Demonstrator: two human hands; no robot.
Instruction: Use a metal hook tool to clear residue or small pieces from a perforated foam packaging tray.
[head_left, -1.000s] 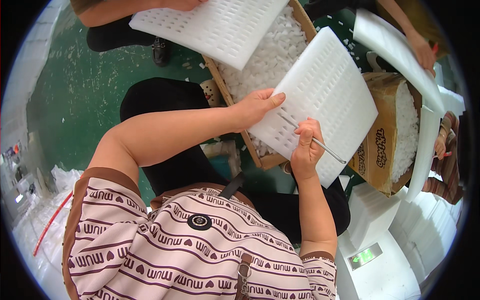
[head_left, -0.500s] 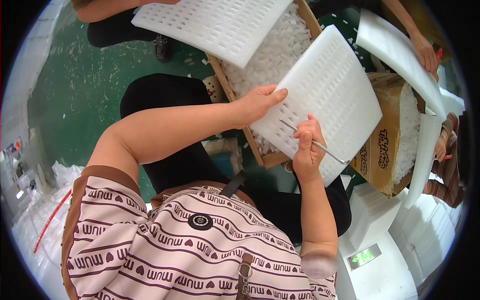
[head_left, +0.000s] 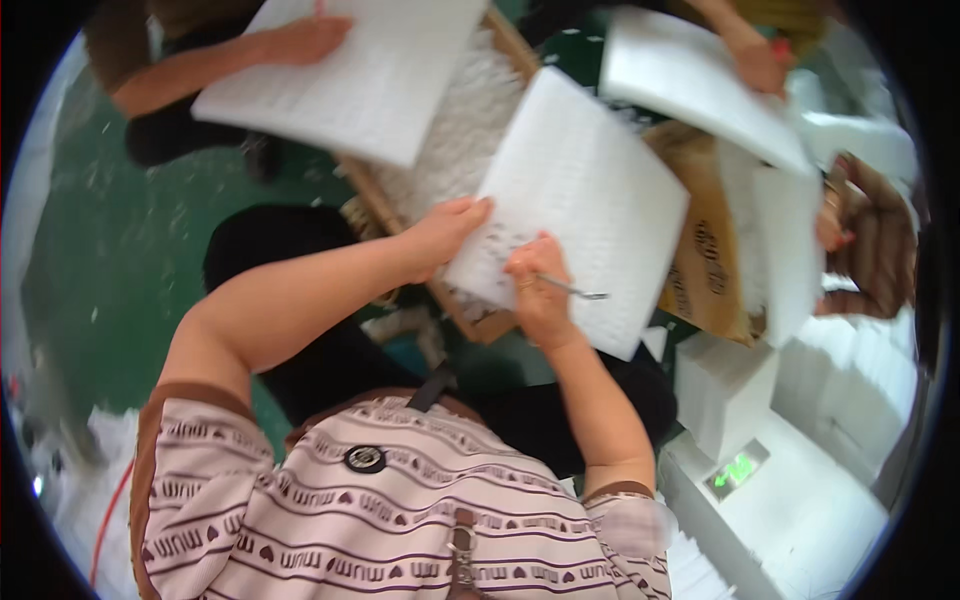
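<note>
White foam sheet [head_left: 595, 205] over right side of wooden bin [head_left: 515, 45] — probably light, springy, easily dented; edges look safest. Worker's left hand [head_left: 447, 235], by bin's left rim, pinches sheet edge; right hand [head_left: 542, 290], right of bin — fingers curled round metal rod [head_left: 578, 291].

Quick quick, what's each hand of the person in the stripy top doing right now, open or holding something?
Left hand: closed on the left edge of the white foam sheet.
Right hand: closed around a thin metal rod.
</note>
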